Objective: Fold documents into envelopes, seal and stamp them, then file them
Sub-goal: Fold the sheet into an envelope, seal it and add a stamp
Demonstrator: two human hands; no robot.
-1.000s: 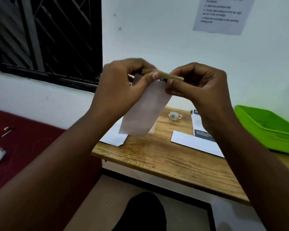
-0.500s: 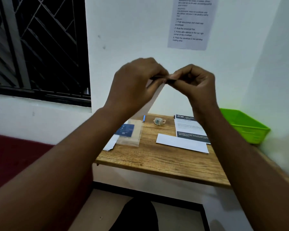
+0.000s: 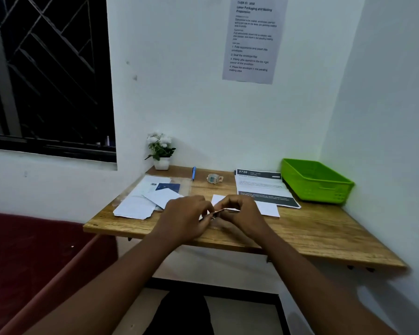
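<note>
head view, item 1: left hand (image 3: pixel 184 217) and right hand (image 3: pixel 242 213), raised just above the front of the wooden desk (image 3: pixel 324 240), fingertips meeting. both pinch a thin, flat envelope (image 3: pixel 224 211) seen edge-on between them; fingers of each hand are curled onto it. whether a document is already inside cannot be told.

step in hand, judged: working the flap edge of the envelope, so sealing or pressing the fold. next move likely calls for an even press along the whole flap, then a reach to the stamp roll (image 3: pixel 213 178) at the back of the desk; the stamp is small and light and will need a fingertip pinch.

item 2, desk surface: a loose pile of white envelopes (image 3: pixel 136 206) at the left, lying partly on a clear plastic sleeve (image 3: pixel 179 187) with a dark blue card under it. a blue pen (image 3: pixel 194 172) beside the sleeve. a printed sheet with dark header (image 3: pixel 261 187) at right centre; a white folded paper (image 3: pixel 267 209) in front of it, partly behind the right hand. a green plastic basket (image 3: pixel 317 180) in the right corner, apparently the filing place; what it holds cannot be seen. a small potted plant with white flowers (image 3: pixel 160 148) at the back left.

item 3, room: white walls, an instruction notice (image 3: pixel 252 39) taped above the desk, a barred window (image 3: pixel 46 68) dark at left, a red surface (image 3: pixel 34 262) below it.
</note>
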